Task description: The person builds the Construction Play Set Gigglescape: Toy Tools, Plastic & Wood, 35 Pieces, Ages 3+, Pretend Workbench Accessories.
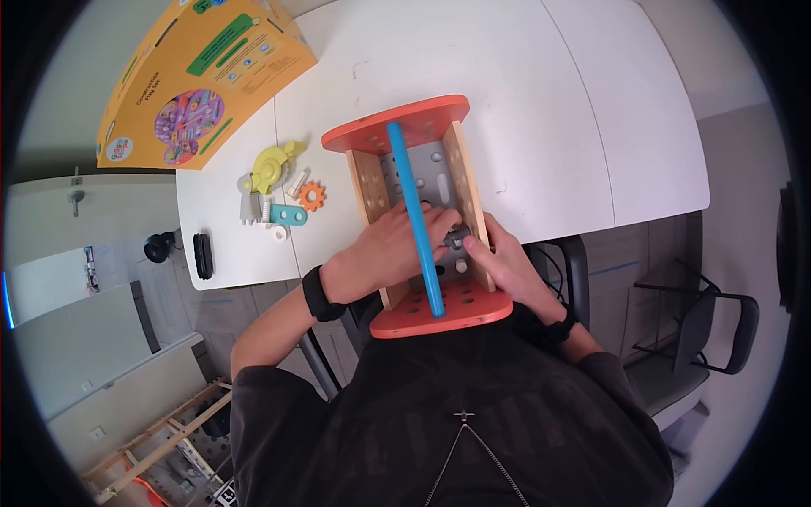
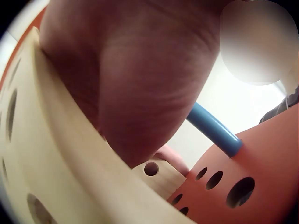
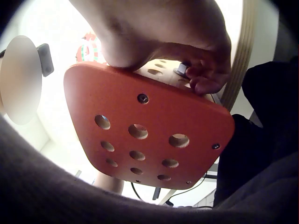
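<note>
A toy toolbox (image 1: 395, 127) with red end panels, pale wooden sides and a blue rod handle (image 1: 416, 211) stands at the table's front edge, against the person's body. Reaching under the rod, the left hand (image 1: 393, 245) has its fingers curled at a dark grey threaded bolt (image 1: 457, 235) inside the right wall. Over that wall comes the thumb of the right hand (image 1: 511, 266), close to the bolt. Outside, in the right wrist view, its fingers touch a grey hex head (image 3: 183, 70) at the wooden side. The left wrist view shows mostly palm; its fingertips are hidden.
Left of the toolbox lie a yellow-green toy piece (image 1: 270, 169), an orange gear (image 1: 312, 196), a teal plate (image 1: 289, 215) and several small pale pieces. A yellow play set box (image 1: 203, 84) stands at the back left. A black case (image 1: 203, 255) lies near the left edge.
</note>
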`<state>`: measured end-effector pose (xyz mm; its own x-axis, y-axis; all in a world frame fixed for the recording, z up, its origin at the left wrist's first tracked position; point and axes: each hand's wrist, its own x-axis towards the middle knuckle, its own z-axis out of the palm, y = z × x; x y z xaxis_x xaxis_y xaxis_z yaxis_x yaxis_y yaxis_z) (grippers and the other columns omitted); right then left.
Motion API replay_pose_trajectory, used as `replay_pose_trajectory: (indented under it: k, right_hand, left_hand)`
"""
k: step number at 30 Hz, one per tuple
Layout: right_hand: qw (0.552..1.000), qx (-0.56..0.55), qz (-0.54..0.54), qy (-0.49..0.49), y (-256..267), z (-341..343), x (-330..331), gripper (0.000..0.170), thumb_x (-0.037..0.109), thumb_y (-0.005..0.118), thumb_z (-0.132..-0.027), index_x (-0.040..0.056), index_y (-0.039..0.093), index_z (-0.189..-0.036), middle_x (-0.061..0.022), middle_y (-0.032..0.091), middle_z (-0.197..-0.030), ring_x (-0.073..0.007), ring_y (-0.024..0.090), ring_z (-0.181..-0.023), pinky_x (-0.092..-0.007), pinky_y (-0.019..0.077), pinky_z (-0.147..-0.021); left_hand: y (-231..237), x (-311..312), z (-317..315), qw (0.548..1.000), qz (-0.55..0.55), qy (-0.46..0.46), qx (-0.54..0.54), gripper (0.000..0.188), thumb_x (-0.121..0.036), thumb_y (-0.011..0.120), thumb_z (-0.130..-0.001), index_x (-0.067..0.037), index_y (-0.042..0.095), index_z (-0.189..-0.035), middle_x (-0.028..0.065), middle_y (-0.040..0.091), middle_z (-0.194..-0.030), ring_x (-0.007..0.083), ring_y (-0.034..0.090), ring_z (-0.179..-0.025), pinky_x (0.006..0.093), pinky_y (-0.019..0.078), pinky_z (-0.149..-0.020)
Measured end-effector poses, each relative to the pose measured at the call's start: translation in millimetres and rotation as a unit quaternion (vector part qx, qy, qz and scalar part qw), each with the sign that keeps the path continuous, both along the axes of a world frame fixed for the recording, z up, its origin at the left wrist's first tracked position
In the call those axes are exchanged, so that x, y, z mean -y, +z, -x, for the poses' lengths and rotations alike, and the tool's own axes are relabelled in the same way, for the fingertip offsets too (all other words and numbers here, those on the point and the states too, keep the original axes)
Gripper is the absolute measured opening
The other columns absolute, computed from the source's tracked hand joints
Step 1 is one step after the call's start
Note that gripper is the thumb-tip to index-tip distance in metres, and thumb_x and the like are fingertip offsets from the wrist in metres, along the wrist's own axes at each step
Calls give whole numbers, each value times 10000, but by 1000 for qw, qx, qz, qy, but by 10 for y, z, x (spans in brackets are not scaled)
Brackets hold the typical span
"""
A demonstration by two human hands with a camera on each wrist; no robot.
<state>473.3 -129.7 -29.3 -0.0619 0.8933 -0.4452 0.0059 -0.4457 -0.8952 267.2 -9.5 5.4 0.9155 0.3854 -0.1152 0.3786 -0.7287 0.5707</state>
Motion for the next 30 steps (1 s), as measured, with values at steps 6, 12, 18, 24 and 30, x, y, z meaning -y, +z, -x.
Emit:
replay_pose_trajectory:
  k: [6, 12, 18, 24, 30]
  right_hand:
    - [1000, -4, -17, -5, -54, 9, 7, 692, 357, 645, -1067, -12, 428, -1611, -109, 740, -871, -137, 649, -624, -299, 506, -572]
    - [1000, -7, -4, 2, -3, 1, 1, 702, 352, 643, -1063, -13, 418, -1619, -121, 744, -867, -140, 640, -605, -303, 505, -568]
    - [1000, 8, 1, 7, 22, -3, -10, 703, 342, 641, -1060, -27, 416, -1614, -120, 746, -885, -173, 714, -722, -321, 541, -627]
    - [1000, 11, -9, 8, 15, -5, -3, 698, 336, 640, -1061, -36, 419, -1608, -132, 742, -964, -194, 757, -834, -333, 565, -672]
    - [1000, 11, -2, 9, 69, -5, -14, 689, 330, 641, -1063, -36, 423, -1605, -128, 735, -965, -198, 760, -848, -335, 568, -676]
  left_hand:
    - [80, -36, -18, 992, 84, 64, -69, 346, -244, 740, -999, -63, 563, -1236, 159, 715, -1043, 389, 705, -1045, 494, 574, -839]
    - [73, -78, -11, 988, 26, 33, -146, 296, -325, 705, -1025, -38, 659, -1082, 144, 718, -967, 366, 683, -973, 503, 562, -834]
    - [-22, -49, 6, 994, 14, 6, -106, 282, -314, 699, -1022, -35, 665, -1052, 107, 704, -980, 332, 649, -1027, 488, 551, -868]
    - [2, 25, 11, 998, -47, 12, -32, 289, -302, 717, -1003, -46, 619, -1093, 97, 674, -991, 320, 645, -1040, 483, 554, -855]
    - [4, 17, 9, 998, -26, 22, -57, 213, -249, 679, -1026, -57, 620, -1096, 99, 671, -996, 319, 652, -1007, 477, 551, -862]
